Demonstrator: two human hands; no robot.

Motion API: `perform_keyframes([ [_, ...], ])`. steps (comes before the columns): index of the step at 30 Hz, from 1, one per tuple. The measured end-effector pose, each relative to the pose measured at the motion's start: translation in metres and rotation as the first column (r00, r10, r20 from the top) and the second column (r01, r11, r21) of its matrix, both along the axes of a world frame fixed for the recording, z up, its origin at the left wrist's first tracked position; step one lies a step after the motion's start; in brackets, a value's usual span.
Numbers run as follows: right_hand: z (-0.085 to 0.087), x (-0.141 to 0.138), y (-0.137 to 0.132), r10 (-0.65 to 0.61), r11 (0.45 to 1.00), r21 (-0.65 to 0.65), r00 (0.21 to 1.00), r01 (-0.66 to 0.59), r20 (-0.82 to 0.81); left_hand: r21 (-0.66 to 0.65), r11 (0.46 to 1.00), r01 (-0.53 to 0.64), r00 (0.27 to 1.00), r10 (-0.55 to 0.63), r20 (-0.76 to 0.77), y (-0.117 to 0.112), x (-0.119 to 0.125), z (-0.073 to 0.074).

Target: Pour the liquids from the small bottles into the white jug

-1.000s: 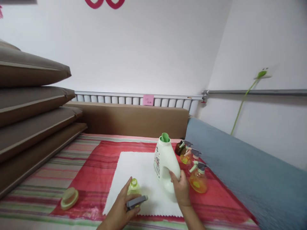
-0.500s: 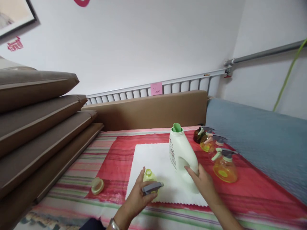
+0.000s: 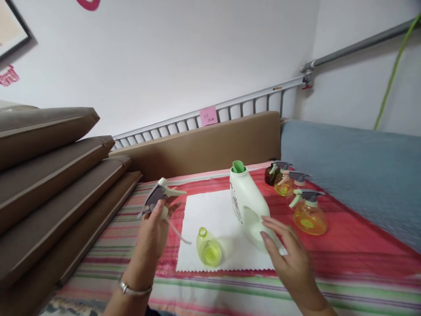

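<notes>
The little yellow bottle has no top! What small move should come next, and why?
Probably bring the grey and white plastic spray head in the left hand over the small clear yellow bottle: its neck is open, and the spray head's thin pale tube hangs free.

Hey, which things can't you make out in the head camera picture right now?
All in the head view:
- Pale green jug: opaque wall hides its contents.
- Jug label: print too small and angled away.
- Right hand: from this angle, fingertip contact with the jug is unclear.
- Dark brown bottle: partly hidden behind the yellow spray bottle.
- Pink note: lower writing too small.
- Framed picture: cut off by the left edge.
</notes>
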State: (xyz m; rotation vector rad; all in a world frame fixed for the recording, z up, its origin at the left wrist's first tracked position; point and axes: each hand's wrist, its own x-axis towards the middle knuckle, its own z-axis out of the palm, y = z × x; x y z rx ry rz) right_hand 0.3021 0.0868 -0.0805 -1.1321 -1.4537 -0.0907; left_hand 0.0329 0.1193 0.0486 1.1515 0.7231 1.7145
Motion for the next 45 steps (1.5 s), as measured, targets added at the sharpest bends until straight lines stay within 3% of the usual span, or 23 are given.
perform_keyframes([
  [2, -0.011, -0.009, 0.004, 0.089, 0.995, -0.047, 0.996, -0.088, 0.029, 0.009, 1.000, -0.024, 0.999, 0.024, 0.025, 0.012, 0.013, 0.000],
  [5, -0.030, -0.018, 0.013, 0.170, 0.978, -0.130, 0.985, -0.164, 0.040, -0.026, 0.999, -0.044, 0.999, 0.044, 0.001, 0.024, 0.027, -0.013],
  [9, -0.041, -0.026, 0.015, 0.231, 0.956, -0.194, 0.972, -0.218, 0.044, -0.065, 0.996, -0.061, 0.998, 0.060, -0.023, 0.030, 0.032, -0.027],
  [13, -0.044, -0.032, 0.013, 0.280, 0.925, -0.281, 0.959, -0.254, 0.055, -0.052, 0.997, -0.060, 0.998, 0.060, -0.004, 0.033, 0.030, -0.021],
  [17, -0.051, -0.034, 0.013, 0.283, 0.924, -0.286, 0.957, -0.256, 0.060, -0.030, 0.999, -0.040, 0.999, 0.040, 0.002, 0.034, 0.031, -0.011],
  [22, -0.055, -0.035, 0.012, 0.301, 0.915, -0.307, 0.950, -0.263, 0.083, -0.045, 0.998, -0.038, 0.999, 0.039, 0.016, 0.036, 0.038, -0.017],
  [29, -0.056, -0.039, 0.009, 0.369, 0.861, -0.398, 0.928, -0.318, 0.057, -0.057, 0.996, -0.075, 0.992, 0.068, -0.111, 0.042, 0.037, -0.051],
  [35, -0.052, -0.045, 0.007, 0.427, 0.778, -0.506, 0.904, -0.372, -0.008, -0.118, 0.988, -0.097, 0.913, 0.042, -0.405, 0.033, 0.037, -0.112],
  [38, -0.050, -0.050, 0.003, 0.448, 0.738, -0.557, 0.894, -0.381, -0.018, -0.146, 0.983, -0.108, 0.877, 0.026, -0.480, 0.031, 0.035, -0.139],
  [41, -0.051, -0.056, -0.001, 0.467, 0.703, -0.593, 0.884, -0.394, -0.034, -0.162, 0.978, -0.132, 0.858, 0.031, -0.513, 0.032, 0.032, -0.149],
  [45, -0.055, -0.067, 0.002, 0.441, 0.684, -0.609, 0.892, -0.403, -0.094, -0.177, 0.982, -0.060, 0.836, -0.047, -0.547, 0.032, 0.031, -0.141],
])
